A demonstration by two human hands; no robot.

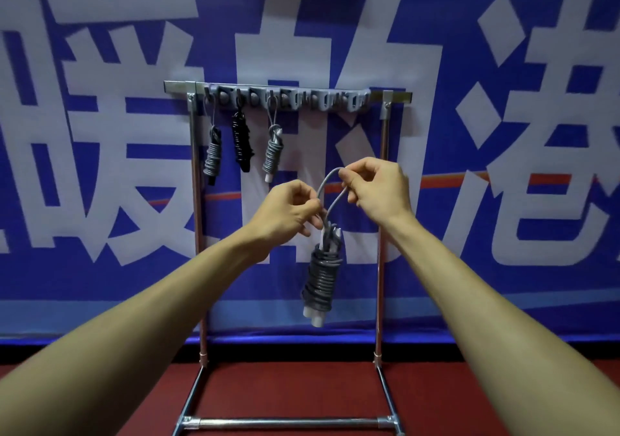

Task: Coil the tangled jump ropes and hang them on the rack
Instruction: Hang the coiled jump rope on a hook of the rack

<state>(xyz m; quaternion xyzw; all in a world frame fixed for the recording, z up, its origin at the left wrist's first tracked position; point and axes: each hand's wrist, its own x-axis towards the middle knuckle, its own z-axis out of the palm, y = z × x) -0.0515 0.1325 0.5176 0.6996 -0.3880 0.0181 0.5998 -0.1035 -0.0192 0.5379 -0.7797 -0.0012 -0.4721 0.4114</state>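
Observation:
A coiled grey jump rope [321,279] with white handles hangs in the air in front of the rack, below my hands. My left hand [288,209] pinches the base of its grey loop just above the coil. My right hand [377,187] pinches the top of that loop. The metal rack [385,95] stands ahead, with a grey hook strip [318,98] along its top bar. Three coiled ropes hang from hooks at the left: a grey one [212,153], a black one [242,142] and a grey one with white handles [273,153].
A blue banner [100,116] with large white characters covers the wall behind the rack. The rack's base tubes [288,422] lie on a dark red floor [288,388]. Hooks to the right of the third hung rope carry nothing.

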